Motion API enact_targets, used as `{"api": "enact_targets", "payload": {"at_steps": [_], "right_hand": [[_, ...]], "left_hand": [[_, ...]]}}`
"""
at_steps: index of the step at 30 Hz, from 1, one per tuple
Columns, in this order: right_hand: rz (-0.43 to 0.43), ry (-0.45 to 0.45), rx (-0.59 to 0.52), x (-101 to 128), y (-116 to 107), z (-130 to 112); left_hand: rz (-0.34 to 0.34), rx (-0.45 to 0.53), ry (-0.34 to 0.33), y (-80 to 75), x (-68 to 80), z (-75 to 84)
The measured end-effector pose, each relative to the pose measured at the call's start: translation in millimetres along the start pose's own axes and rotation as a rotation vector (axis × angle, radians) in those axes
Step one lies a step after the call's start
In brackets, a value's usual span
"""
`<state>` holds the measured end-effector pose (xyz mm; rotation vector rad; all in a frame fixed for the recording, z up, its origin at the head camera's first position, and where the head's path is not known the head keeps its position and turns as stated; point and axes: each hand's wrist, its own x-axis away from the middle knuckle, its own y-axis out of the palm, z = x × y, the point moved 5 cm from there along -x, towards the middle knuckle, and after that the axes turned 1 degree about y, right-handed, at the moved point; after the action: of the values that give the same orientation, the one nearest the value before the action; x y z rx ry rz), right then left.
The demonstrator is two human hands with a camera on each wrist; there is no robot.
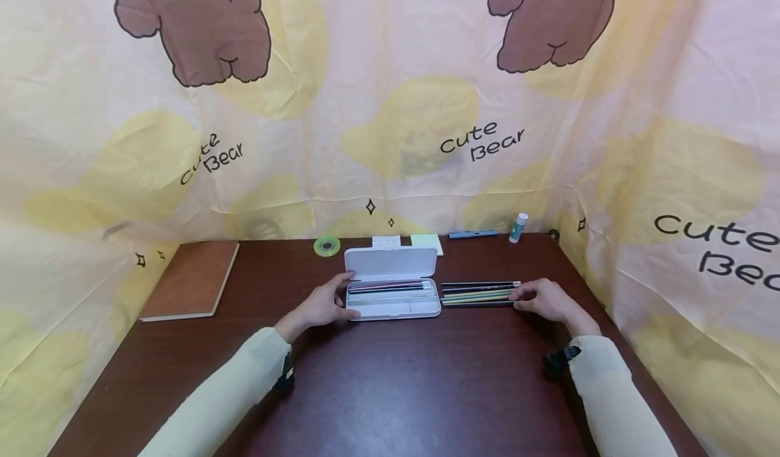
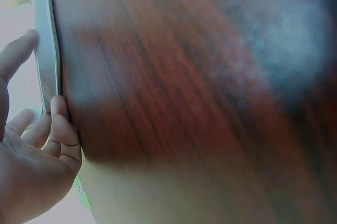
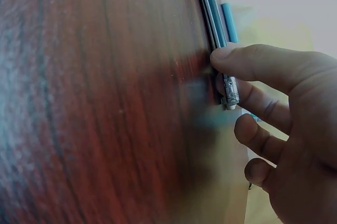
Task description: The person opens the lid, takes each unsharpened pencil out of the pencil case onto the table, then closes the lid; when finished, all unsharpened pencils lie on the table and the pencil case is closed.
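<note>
A white pencil case (image 1: pixel 396 311) stands on the table with its lid raised at the back. Several pencils (image 1: pixel 390 286) lie in its rear compartment; the front part has small dividers. My left hand (image 1: pixel 318 306) grips the case's left end, thumb at the front corner and fingers toward the back; the left wrist view shows them along the case's side (image 2: pixel 47 55). To the right of the case, several pencils (image 1: pixel 475 296) lie side by side. My right hand (image 1: pixel 548 300) pinches the eraser end of a dark pencil (image 3: pixel 215 16) between thumb and forefinger, other fingers loosely bent.
Along the back edge are a green tape roll (image 1: pixel 327 246), a small white block (image 1: pixel 386 242), pale sticky notes (image 1: pixel 428 242), a blue pen (image 1: pixel 472 234) and an upright glue stick (image 1: pixel 518 229). A brown notebook (image 1: pixel 191 277) lies at the left. Printed curtains (image 1: pixel 390 139) enclose the table.
</note>
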<state>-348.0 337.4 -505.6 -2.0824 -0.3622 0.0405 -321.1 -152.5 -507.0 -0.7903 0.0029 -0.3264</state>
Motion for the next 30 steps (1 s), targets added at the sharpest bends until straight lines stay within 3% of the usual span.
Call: {"api": "enact_targets", "payload": {"at_steps": [15, 30], "right_hand": [[0.014, 0.004, -0.017, -5, 0, -4], [-0.008, -0.089, -0.042, -22, 3, -55]], "left_hand": [[0.005, -0.002, -0.001, -0.1, -1.3, -1.5], [0.01, -0.006, -0.008, 0.2, -0.8, -0.6]]}}
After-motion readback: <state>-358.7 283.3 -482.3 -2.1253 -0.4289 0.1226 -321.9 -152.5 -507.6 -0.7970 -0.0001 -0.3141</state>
